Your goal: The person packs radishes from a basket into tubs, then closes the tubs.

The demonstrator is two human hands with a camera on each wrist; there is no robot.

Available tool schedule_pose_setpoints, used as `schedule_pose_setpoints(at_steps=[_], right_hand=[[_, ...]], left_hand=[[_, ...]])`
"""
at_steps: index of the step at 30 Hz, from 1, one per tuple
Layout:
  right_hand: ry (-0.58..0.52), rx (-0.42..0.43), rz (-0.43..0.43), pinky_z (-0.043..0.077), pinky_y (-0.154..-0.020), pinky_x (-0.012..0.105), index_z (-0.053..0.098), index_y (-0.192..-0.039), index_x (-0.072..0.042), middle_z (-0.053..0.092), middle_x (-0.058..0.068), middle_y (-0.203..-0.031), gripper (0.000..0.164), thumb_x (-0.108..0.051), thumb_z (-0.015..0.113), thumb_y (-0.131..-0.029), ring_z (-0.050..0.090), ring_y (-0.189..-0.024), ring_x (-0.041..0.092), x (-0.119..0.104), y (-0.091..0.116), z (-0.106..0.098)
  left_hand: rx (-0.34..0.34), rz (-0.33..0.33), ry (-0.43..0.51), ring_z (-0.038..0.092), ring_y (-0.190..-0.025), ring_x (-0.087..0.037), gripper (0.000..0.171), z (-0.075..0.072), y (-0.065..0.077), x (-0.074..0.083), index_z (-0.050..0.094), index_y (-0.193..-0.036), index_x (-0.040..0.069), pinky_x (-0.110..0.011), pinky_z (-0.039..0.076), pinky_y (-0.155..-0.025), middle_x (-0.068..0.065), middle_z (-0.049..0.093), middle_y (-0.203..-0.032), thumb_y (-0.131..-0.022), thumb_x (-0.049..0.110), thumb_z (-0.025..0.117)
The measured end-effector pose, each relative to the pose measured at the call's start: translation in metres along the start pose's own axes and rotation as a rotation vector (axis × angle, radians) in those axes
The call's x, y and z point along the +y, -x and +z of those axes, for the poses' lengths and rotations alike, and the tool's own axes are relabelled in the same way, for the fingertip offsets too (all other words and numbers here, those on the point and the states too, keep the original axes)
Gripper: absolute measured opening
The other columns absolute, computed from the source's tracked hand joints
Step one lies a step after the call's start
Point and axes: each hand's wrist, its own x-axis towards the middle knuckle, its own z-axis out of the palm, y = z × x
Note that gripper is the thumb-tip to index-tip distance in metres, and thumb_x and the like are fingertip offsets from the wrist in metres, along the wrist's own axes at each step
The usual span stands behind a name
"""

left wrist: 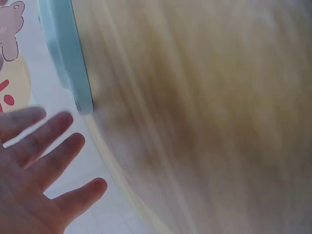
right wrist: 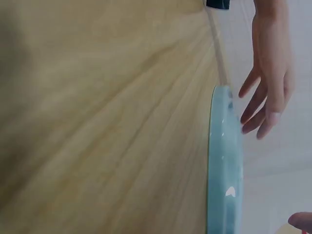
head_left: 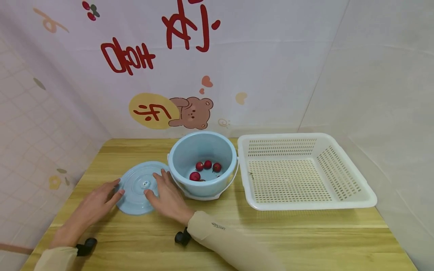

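A round light-blue lid [head_left: 133, 192] with a small central knob lies flat on the wooden table. My left hand [head_left: 95, 203] is at its left edge, fingers extended and holding nothing; in the left wrist view its fingers [left wrist: 51, 161] are spread apart, clear of the lid [left wrist: 68, 58]. Over the lid's right part is my right hand [head_left: 167, 195], thumb and fingers apart; whether it touches the lid I cannot tell. Only the tip of its thumb [right wrist: 301, 221] shows in the right wrist view, near the lid [right wrist: 225, 165].
Right behind the lid stands a light-blue bucket [head_left: 203, 189] with a white handle and several small red round fruits [head_left: 194, 176] inside. A white perforated basket [head_left: 308, 206] sits to the right on the table [head_left: 305, 241]. Printed cloth walls [head_left: 264, 64] enclose the back and sides.
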Motion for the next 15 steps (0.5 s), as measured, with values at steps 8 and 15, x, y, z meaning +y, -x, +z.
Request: schedule_pose_setpoints(at_steps=[8,15], right_hand=[[-0.129,0.033,0.145,0.028,-0.123,0.032,0.041,-0.157,-0.002,0.028,0.021,-0.166,0.065,-0.035,0.056,-0.103,0.025,-0.155,0.024,0.005,-0.017,0.008],[-0.212,-0.002,0.245,0.028,-0.123,0.034,0.036,-0.159,-0.001,0.033,0.016,-0.166,0.068,-0.035,0.057,-0.104,0.029,-0.154,0.022,0.007,-0.023,0.008]], left_hand=[[0.002,-0.075,0.004,0.04,-0.128,-0.066,0.077,0.002,-0.002,0.001,0.035,-0.149,-0.02,-0.076,0.037,-0.099,-0.046,0.04,-0.144,-0.109,0.045,0.046],[-0.013,-0.127,0.01,0.043,-0.127,-0.066,0.078,0.005,-0.002,0.0,0.036,-0.145,-0.025,-0.074,0.039,-0.1,-0.049,0.042,-0.14,-0.109,0.044,0.044]])
